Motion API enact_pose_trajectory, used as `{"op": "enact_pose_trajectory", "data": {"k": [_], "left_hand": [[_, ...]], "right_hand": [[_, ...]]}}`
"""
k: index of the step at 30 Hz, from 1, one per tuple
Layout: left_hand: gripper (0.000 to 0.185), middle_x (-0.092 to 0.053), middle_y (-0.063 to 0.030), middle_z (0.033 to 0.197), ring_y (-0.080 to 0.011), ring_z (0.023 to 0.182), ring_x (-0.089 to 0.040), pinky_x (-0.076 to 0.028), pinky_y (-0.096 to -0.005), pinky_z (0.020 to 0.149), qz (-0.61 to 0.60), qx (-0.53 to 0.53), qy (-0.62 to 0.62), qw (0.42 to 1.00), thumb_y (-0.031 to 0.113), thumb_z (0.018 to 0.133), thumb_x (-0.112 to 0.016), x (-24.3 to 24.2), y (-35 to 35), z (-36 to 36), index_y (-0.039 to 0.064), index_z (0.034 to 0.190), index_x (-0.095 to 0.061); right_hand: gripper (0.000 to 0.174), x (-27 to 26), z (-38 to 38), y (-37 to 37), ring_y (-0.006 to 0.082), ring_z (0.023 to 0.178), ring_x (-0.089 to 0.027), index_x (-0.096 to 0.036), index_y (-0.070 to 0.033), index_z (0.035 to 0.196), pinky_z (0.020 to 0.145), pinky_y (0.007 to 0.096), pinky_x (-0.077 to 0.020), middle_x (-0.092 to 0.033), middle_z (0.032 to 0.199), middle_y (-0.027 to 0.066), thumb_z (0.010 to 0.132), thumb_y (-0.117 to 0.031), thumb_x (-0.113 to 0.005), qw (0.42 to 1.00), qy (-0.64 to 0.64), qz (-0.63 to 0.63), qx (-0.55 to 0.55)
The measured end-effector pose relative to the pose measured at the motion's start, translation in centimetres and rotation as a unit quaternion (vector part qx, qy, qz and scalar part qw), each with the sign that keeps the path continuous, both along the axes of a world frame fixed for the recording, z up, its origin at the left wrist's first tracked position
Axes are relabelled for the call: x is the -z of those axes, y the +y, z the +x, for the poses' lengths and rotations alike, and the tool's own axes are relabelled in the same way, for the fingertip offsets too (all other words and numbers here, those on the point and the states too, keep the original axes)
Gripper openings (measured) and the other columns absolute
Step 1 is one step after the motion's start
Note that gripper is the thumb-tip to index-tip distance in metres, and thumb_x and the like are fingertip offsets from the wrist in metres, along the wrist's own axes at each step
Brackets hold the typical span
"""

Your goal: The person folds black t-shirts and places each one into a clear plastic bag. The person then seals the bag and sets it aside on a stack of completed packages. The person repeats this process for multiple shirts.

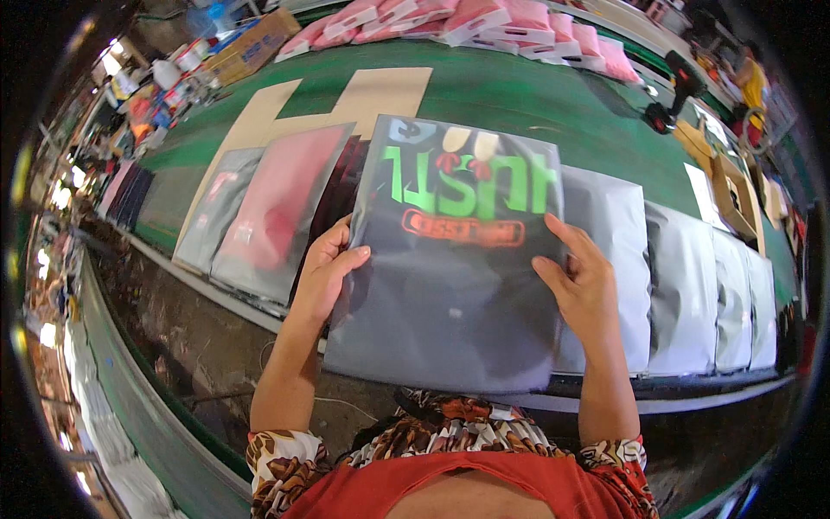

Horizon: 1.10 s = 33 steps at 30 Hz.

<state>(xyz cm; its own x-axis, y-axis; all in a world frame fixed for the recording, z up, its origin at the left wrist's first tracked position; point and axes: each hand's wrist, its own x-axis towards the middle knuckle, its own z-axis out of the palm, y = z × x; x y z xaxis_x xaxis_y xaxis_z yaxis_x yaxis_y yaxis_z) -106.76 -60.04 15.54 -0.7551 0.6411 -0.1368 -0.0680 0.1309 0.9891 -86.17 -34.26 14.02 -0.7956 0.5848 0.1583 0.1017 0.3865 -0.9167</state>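
A dark folded garment in a clear plastic bag (447, 292) is held up in front of me, its green and orange print towards its far end. My left hand (331, 266) grips the bag's left edge, thumb on top. At the right edge, my right hand (580, 272) pinches the plastic with the fingers behind or along the rim; how far they reach under is hidden. Left of the held bag lie a bagged pink garment (282, 201) and a bagged grey one (224, 201). To its right, several bagged pale garments (681, 292) lie in a row.
Pink packages (476, 26) are heaped along the far side of the green table (519, 97). Pale cardboard pieces (382, 94) lie beyond the garments. A cardboard box (253, 45) stands at the far left, an open box (736, 194) at the right. Another person (752, 84) is at the far right.
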Motion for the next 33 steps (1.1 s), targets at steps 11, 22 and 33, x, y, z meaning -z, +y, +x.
{"op": "enact_pose_trajectory", "data": {"k": [11, 22, 33], "left_hand": [[0.075, -0.043, -0.0194, 0.137, -0.0194, 0.108, -0.058, -0.051, -0.0319, 0.086, -0.140, -0.029, 0.110, 0.984, -0.009, 0.083, -0.063, 4.5, -2.3, -3.6, 0.010, 0.147, -0.028], [0.069, -0.034, -0.0201, 0.146, -0.0368, 0.136, -0.039, -0.035, -0.0423, 0.111, -0.297, 0.039, 0.325, 0.897, -0.008, 0.083, -0.055, 4.2, -2.1, -3.2, 0.004, 0.146, -0.031], [0.063, -0.023, -0.0214, 0.156, -0.0420, 0.139, -0.035, -0.034, -0.0478, 0.113, -0.341, -0.042, 0.489, 0.802, -0.003, 0.082, -0.066, 3.5, 1.0, 2.7, 0.006, 0.139, -0.043]], "right_hand": [[0.057, 5.2, -3.3, -4.4, 0.0295, 0.087, -0.063, -0.053, -0.005, 0.135, 0.081, 0.0386, -0.0532, -0.048, 0.136, 0.0154, 0.081, -0.005, -0.073, 0.989, -0.118, 0.091, -0.016], [0.040, 7.1, -4.2, -6.4, 0.0413, 0.102, -0.063, -0.059, 0.000, 0.124, 0.082, 0.0453, -0.0543, -0.047, 0.135, 0.0183, 0.085, 0.003, -0.065, 0.984, -0.124, 0.127, 0.010], [0.028, 6.0, 3.3, -4.8, 0.0351, 0.100, -0.064, -0.066, -0.001, 0.111, 0.085, 0.0412, -0.0541, -0.060, 0.120, 0.0177, 0.084, 0.000, -0.067, 0.978, -0.002, 0.199, 0.060]]}}
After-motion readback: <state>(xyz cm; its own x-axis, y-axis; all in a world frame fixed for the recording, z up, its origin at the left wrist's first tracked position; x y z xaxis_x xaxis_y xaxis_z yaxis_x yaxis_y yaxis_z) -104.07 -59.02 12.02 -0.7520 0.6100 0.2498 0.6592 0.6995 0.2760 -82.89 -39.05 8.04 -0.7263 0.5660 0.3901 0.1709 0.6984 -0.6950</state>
